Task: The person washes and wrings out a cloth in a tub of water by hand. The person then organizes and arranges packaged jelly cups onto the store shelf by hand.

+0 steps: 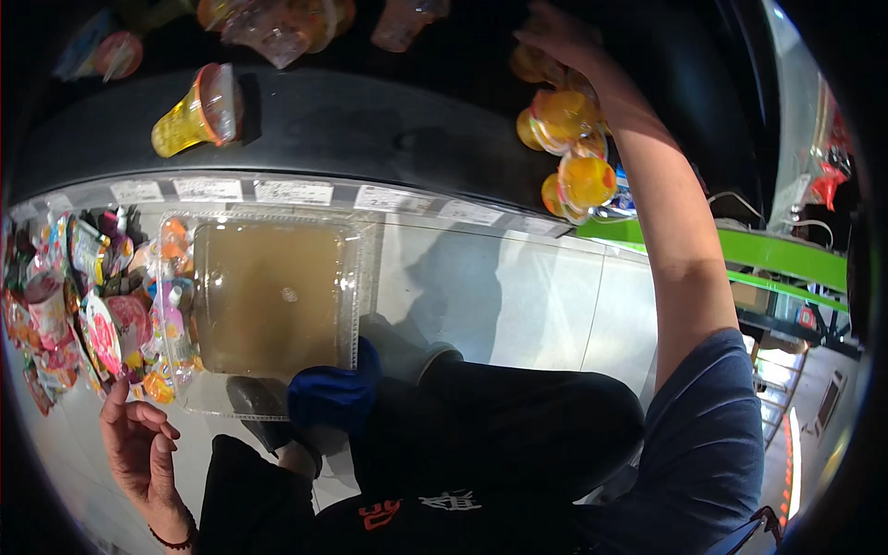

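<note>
My right hand (565, 35) reaches over the dark shelf (347, 132) to the far end of a row of yellow jelly cups (565, 114). Its fingers are in shadow at the cups, so whether they grip one is unclear. Nearer the shelf edge, another yellow cup (586, 182) stands in the same row. My left hand (142, 444) is raised in front of a heap of packaged sweets and jellies (114, 326), fingers partly curled and nothing held. Beside the heap stands a clear plastic tub (270, 298) of murky brownish water, with a blue cloth (333, 395) at its near rim.
A yellow cup with a clear lid (198, 114) lies on its side on the shelf. Clear-packaged cups (277, 31) lie further back. Price labels (291, 192) line the shelf edge. My bent knee (596, 409) is close to the tub. A green shelf edge (784, 257) runs to the right.
</note>
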Demonstrator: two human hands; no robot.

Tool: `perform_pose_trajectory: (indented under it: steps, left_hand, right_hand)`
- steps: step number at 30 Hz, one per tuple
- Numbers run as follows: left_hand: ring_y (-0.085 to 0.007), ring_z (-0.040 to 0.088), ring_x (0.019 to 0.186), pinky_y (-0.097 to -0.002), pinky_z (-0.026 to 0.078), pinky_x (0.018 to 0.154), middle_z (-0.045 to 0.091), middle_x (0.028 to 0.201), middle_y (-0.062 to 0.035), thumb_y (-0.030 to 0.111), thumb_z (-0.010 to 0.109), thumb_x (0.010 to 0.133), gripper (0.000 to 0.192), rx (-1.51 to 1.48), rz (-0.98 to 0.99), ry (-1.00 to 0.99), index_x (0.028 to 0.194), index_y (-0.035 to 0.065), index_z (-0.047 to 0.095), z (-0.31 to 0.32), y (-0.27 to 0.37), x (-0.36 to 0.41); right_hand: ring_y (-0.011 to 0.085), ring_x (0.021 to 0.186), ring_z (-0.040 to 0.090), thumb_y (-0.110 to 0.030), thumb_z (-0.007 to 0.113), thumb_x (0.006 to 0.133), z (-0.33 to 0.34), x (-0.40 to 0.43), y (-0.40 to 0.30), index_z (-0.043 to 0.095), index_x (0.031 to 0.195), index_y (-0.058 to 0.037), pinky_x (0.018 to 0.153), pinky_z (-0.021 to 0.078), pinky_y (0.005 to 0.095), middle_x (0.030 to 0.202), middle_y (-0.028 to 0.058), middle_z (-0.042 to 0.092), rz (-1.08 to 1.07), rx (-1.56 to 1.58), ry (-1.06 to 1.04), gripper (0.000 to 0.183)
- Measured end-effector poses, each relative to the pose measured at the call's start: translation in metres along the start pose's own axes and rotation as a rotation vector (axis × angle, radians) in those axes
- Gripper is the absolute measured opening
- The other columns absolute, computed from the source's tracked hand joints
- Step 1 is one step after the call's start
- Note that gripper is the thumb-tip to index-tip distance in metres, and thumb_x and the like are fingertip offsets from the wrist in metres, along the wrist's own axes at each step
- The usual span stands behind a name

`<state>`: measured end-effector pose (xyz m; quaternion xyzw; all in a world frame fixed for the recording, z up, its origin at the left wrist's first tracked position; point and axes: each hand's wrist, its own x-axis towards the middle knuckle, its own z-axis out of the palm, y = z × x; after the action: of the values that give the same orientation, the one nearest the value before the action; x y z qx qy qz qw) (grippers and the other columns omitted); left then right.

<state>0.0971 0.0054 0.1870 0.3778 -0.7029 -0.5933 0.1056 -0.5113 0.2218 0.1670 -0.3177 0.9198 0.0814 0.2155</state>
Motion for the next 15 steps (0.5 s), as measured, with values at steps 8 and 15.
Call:
perform_pose_trajectory:
  steps: [8,15]
  left_hand:
    - [-0.0096,0.048,0.077,-0.022,0.041,0.071,0.05,0.089,-0.0035,0.017,0.064,0.085,0.056,-0.008,-0.047,0.092,0.133,-0.0019,0.04,-0.004,0.004,-0.013]
    - [-0.0122,0.051,0.082,-0.0241,0.042,0.074,0.053,0.094,-0.0062,0.003,0.058,0.083,0.051,-0.018,0.078,0.006,0.131,-0.0028,0.042,0.005,0.012,0.004]
  right_hand:
    - [0.0196,0.12,0.048,-0.034,0.069,0.081,0.045,0.074,-0.112,0.035,0.14,-0.0067,0.099,0.0393,0.0342,0.133,0.011,0.049,-0.376,0.856,0.041,0.073]
    - [0.024,0.11,0.057,-0.031,0.068,0.081,0.079,0.009,-0.087,0.051,0.128,-0.0095,0.093,0.0451,0.0309,0.116,0.012,0.061,-0.473,0.519,0.475,0.054]
